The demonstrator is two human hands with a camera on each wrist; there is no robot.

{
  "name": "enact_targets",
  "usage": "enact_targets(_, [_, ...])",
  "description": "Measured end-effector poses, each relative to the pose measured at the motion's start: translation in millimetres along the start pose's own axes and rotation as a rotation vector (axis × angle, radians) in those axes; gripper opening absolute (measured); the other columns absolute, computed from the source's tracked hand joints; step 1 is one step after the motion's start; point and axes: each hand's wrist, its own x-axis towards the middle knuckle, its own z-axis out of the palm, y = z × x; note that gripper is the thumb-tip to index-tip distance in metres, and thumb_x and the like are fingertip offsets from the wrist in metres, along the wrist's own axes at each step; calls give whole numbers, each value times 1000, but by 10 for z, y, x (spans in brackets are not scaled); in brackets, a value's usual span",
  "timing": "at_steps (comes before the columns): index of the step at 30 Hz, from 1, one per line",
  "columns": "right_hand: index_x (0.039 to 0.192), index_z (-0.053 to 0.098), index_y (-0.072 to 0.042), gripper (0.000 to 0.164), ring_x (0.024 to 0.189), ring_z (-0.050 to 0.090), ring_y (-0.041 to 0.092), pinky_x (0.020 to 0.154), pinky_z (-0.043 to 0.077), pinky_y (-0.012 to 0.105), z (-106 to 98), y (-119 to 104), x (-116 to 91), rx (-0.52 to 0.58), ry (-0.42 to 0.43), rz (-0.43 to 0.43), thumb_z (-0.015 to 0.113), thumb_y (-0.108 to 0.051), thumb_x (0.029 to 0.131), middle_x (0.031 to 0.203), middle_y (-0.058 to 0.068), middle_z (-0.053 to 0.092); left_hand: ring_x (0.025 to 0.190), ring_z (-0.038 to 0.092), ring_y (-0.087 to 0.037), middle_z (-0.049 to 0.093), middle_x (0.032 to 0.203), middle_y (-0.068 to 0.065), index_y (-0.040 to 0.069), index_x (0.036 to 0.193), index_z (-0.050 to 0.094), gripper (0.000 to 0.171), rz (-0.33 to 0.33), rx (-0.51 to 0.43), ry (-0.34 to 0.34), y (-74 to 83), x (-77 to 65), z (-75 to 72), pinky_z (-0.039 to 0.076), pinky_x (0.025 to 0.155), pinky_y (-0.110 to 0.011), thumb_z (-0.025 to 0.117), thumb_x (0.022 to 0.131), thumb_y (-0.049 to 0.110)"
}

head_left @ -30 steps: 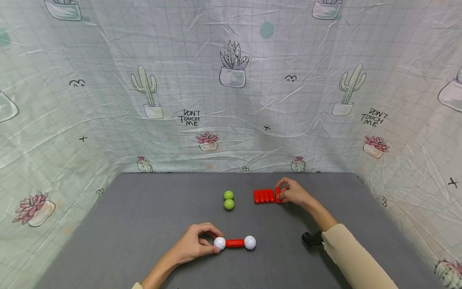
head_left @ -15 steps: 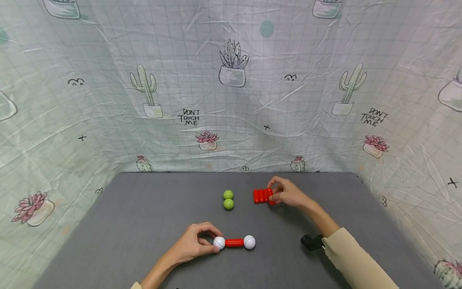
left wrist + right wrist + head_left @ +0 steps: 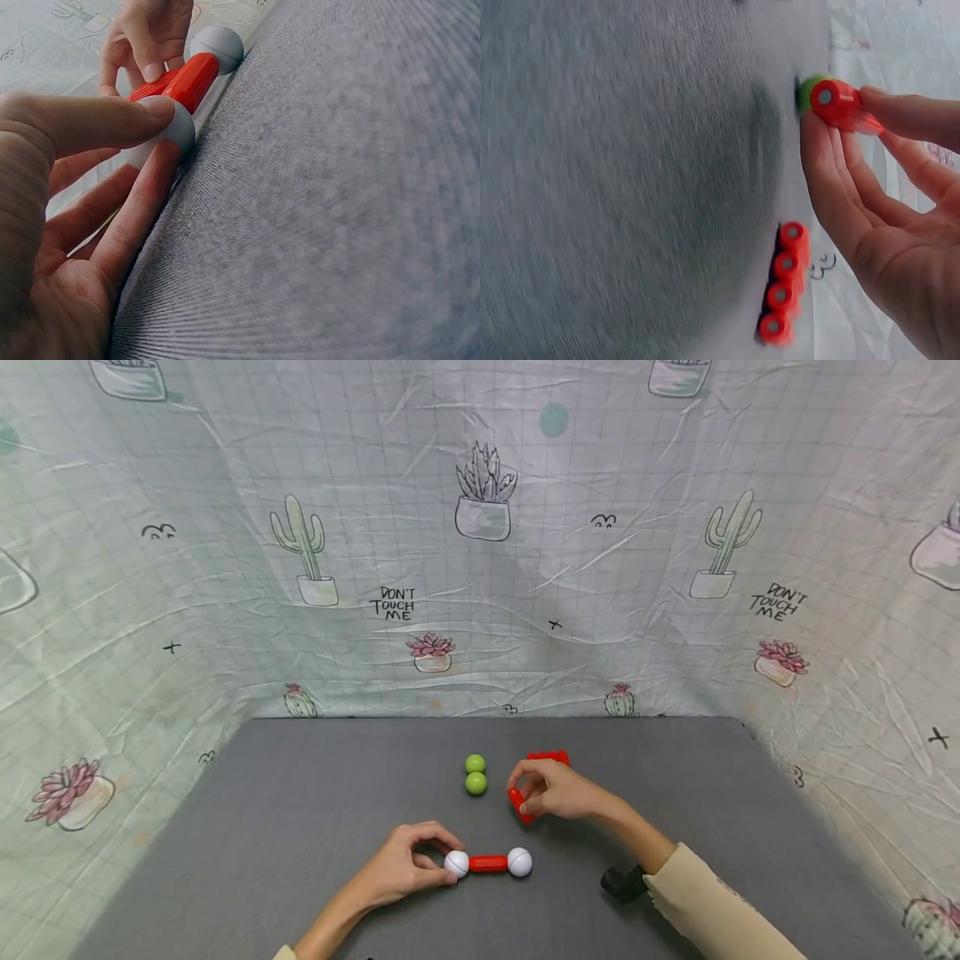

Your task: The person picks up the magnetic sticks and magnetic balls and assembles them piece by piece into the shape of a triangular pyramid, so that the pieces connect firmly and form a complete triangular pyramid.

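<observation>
In the head view my left hand (image 3: 408, 860) pinches a white ball (image 3: 457, 863) between thumb and fingers. That ball sits at the left end of a red magnetic rod (image 3: 488, 863), and a second white ball (image 3: 520, 862) is on its right end, making a dumbbell shape lying on the table. My right hand (image 3: 558, 789) pinches another red rod (image 3: 517, 804), tilted, behind the right half of the dumbbell. The right wrist view shows this held rod (image 3: 847, 106) with a round grey metal tip facing the camera.
Two green balls (image 3: 476, 783) stand one behind the other, left of my right hand. Several red rods (image 3: 784, 281) lie side by side in a row behind that hand, partly hidden in the head view. A patterned cloth (image 3: 555, 527) hangs around the grey table (image 3: 337, 777).
My right hand has carried one red rod from the right end of the row forward and left, toward the dumbbell. My left hand keeps its pinch on the white ball.
</observation>
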Motion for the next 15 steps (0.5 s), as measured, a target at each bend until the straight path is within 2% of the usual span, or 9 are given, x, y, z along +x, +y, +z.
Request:
enact_targets(6, [116,69,-4,26,86,66,17,71,55,28,121,-9,48,-17,-68,21,70,1,90,98,12,74,87,71,-6,70,107,-22,4,115,72,34,-2,3,-4,9,4,-5,62,72,-25,85,83,6])
enact_targets(15, [117,69,-3,28,78,68,15,71,58,28,243,-48,88,15,-134,30,71,1,90,96,12,74,89,71,-7,70,108,-21,5,115,73,34,-28,8,-3,10,10,-14,63,73,-26,85,83,7])
